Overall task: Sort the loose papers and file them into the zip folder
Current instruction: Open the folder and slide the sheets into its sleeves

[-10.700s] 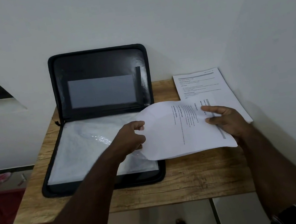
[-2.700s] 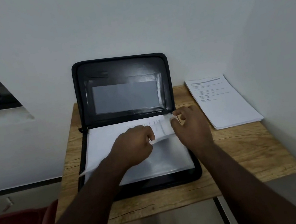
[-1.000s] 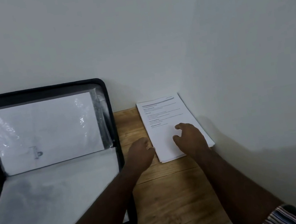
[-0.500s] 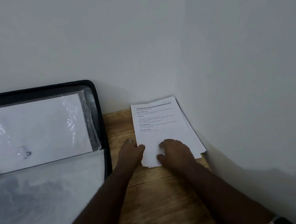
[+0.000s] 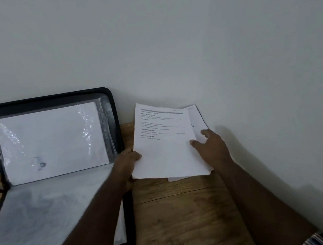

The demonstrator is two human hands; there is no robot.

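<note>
A black zip folder (image 5: 114,116) lies open on the left, its lid propped against the wall. A clear sleeve with a white sheet (image 5: 52,142) stands up against the lid, and another empty-looking sleeve (image 5: 45,219) lies flat below. My left hand (image 5: 127,165) grips the left edge of a printed top sheet (image 5: 163,143), lifted off the paper stack (image 5: 197,117) at the right. My right hand (image 5: 212,146) rests on the sheet's right edge, fingers spread over the stack beneath.
The wooden table (image 5: 186,213) stands in a corner, with white walls (image 5: 276,84) behind and close on the right. Bare wood lies in front of the stack. The table's front edge runs near the bottom of the view.
The top sheet has lifted off the stack and tilted leftward in my left hand. My right hand shifted to the sheet's right edge.
</note>
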